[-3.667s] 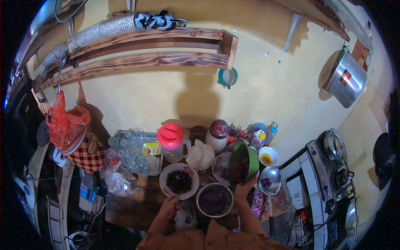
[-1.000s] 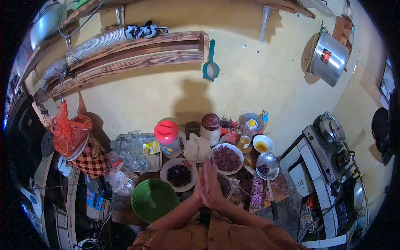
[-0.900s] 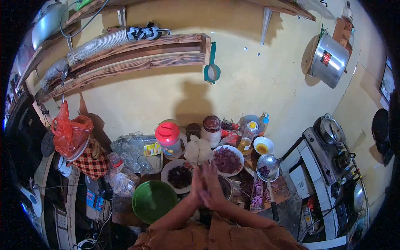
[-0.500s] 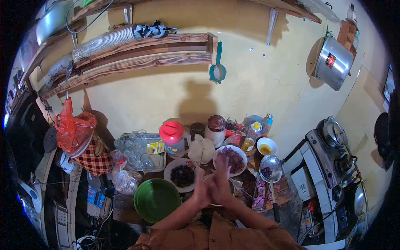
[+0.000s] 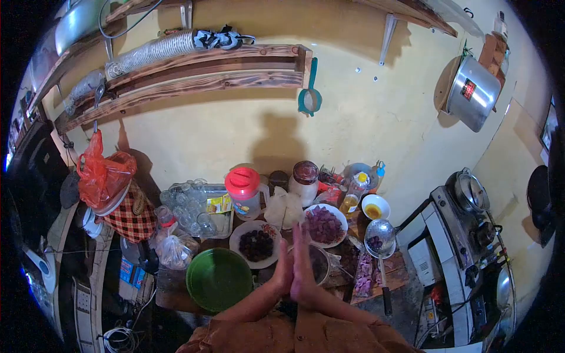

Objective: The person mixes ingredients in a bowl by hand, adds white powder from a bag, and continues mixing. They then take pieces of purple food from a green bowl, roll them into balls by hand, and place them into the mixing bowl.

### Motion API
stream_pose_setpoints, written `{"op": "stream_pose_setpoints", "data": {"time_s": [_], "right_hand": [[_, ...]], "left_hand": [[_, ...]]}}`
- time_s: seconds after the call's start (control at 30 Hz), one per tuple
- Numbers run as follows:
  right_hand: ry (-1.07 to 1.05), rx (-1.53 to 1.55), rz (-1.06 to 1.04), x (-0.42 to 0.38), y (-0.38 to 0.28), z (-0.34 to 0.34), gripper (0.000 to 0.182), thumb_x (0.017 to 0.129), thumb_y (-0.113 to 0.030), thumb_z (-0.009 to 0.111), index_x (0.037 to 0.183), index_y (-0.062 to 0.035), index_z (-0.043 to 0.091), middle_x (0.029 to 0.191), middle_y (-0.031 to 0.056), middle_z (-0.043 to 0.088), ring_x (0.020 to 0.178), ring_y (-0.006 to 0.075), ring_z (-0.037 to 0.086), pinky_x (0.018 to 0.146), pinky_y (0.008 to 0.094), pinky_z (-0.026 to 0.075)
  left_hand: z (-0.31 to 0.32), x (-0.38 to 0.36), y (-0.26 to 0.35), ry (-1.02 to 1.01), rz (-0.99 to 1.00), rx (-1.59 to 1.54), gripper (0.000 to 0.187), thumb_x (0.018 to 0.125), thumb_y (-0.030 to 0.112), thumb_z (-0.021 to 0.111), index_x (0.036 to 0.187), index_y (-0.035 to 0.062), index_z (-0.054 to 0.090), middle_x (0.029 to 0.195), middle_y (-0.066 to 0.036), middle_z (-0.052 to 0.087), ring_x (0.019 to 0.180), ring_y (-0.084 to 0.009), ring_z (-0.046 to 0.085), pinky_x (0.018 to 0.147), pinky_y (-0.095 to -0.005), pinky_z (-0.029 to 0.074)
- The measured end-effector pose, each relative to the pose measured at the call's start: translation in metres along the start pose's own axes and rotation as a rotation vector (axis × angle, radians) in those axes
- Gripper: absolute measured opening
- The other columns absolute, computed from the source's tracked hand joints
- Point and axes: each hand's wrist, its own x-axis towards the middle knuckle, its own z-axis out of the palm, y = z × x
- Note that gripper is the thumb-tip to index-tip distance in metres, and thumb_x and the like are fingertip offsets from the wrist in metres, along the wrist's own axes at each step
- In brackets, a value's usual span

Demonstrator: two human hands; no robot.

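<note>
My left hand (image 5: 283, 269) and my right hand (image 5: 302, 262) are pressed palm to palm in front of me, fingers stretched out straight. Whether anything lies between the palms is hidden. Behind them a round bowl (image 5: 327, 265) is partly covered by my right hand. To the left is a floral-rimmed white plate (image 5: 272, 259) of dark round pieces (image 5: 255, 245). Beyond my fingertips stands a white plate (image 5: 341, 239) of purple cubes (image 5: 322, 223). A translucent plastic bag (image 5: 283, 209) sits between the plates.
A green basin (image 5: 219, 279) stands left, near a glass-filled tray (image 5: 220, 230) and a red-lidded pitcher (image 5: 244, 194). At right are a skimmer (image 5: 380, 235), a small bowl of yellow liquid (image 5: 376, 207), an oil bottle (image 5: 354, 197) and a stove (image 5: 456, 215).
My hands were crossed at an angle, with the right fingers blurred; now they are lined up palm to palm. The view has shifted slightly.
</note>
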Motion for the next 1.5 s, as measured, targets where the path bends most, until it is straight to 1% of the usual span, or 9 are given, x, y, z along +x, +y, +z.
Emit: {"op": "stream_pose_setpoints", "data": {"time_s": [0.1,0.3,0.37,0.4,0.47,0.57,0.77,1.13,1.5], "right_hand": [[-0.103,0.019,-0.436,-0.01,-0.002,-0.006,0.09,0.081,-0.059,0.039,0.14,-0.0011,0.005,0.145,0.0217,0.002,0.133,0.0406,-0.005,0.104,0.0525,-0.004],[0.027,-0.197,-0.292,0.006,0.013,-0.009,0.101,0.075,-0.075,0.025,0.14,0.0003,0.004,0.145,0.0232,-0.006,0.133,0.0401,-0.009,0.1,0.0591,-0.007],[-0.013,-0.277,0.537,0.01,-0.05,0.003,0.073,0.09,-0.049,0.028,0.138,0.0029,0.007,0.146,0.02,0.005,0.135,0.0347,0.002,0.107,0.0448,0.002],[-0.012,-0.276,0.538,0.011,-0.034,-0.003,0.073,0.09,-0.049,0.028,0.138,0.0029,0.007,0.146,0.02,0.005,0.135,0.0347,0.002,0.107,0.0448,0.002],[0.345,0.221,-0.034,0.014,0.015,-0.026,0.107,0.072,-0.08,0.02,0.138,0.0038,0.012,0.145,0.0215,0.005,0.135,0.0329,0.006,0.106,0.0493,0.0],[0.53,0.139,-0.331,0.019,-0.012,-0.051,0.107,0.071,-0.081,0.018,0.137,0.003,0.015,0.143,0.0208,0.015,0.134,0.0305,0.013,0.108,0.0436,0.006],[0.558,0.266,-0.29,0.01,-0.008,-0.054,0.092,0.077,-0.074,0.027,0.133,-0.0015,0.026,0.139,0.0198,0.025,0.131,0.0309,0.021,0.108,0.0434,0.01],[0.294,0.449,-0.029,-0.003,0.007,-0.045,0.083,0.08,-0.07,0.029,0.129,-0.0025,0.033,0.136,0.0162,0.033,0.128,0.029,0.028,0.106,0.0433,0.015],[0.071,0.064,0.036,-0.016,0.018,-0.049,0.05,0.072,0.011,0.057,0.12,0.0006,0.048,0.12,0.0132,0.049,0.108,0.0205,0.05,0.091,0.0298,0.039]], "left_hand": [[-0.01,-0.001,0.011,-0.003,-0.019,-0.415,0.089,0.081,0.072,0.016,0.141,0.0056,0.013,0.146,-0.009,0.015,0.134,-0.024,0.015,0.109,-0.0392,0.012],[0.004,-0.006,-0.003,-0.136,0.013,-0.199,0.088,0.081,0.071,0.017,0.141,0.0057,0.009,0.146,-0.01,0.015,0.134,-0.0257,0.014,0.109,-0.0383,0.013],[0.003,0.0,-0.008,-0.222,0.012,-0.665,0.083,0.083,0.067,0.023,0.139,0.0057,0.019,0.144,-0.011,0.021,0.133,-0.0245,0.02,0.106,-0.0428,0.021],[-0.003,0.004,-0.01,-0.222,0.011,-0.664,0.083,0.083,0.067,0.023,0.139,0.0057,0.019,0.144,-0.011,0.021,0.133,-0.0245,0.02,0.106,-0.0428,0.021],[-0.016,0.008,-0.012,-0.148,-0.132,-0.829,0.074,0.085,0.064,0.028,0.128,0.0038,0.038,0.13,-0.015,0.042,0.121,-0.0261,0.038,0.1,-0.0445,0.033],[-0.014,0.003,-0.003,0.011,-0.2,-0.867,0.064,0.087,0.059,0.033,0.11,0.0031,0.053,0.093,-0.008,0.058,0.084,-0.0203,0.054,0.084,-0.0352,0.044],[-0.052,0.014,-0.03,-0.374,-0.13,-0.964,0.06,0.086,0.059,0.036,0.101,0.0044,0.055,0.067,0.0,0.043,0.051,-0.0102,0.037,0.054,-0.0223,0.042],[-0.027,0.003,-0.001,-0.125,0.122,-0.661,0.032,0.085,0.027,0.046,0.11,0.0076,0.048,0.107,-0.01,0.053,0.101,-0.0234,0.05,0.093,-0.0419,0.037],[-0.017,-0.008,0.007,0.028,0.443,0.022,0.028,0.084,-0.006,0.051,0.11,0.0009,0.045,0.112,-0.009,0.05,0.106,-0.0151,0.049,0.091,-0.0302,0.041]]}}
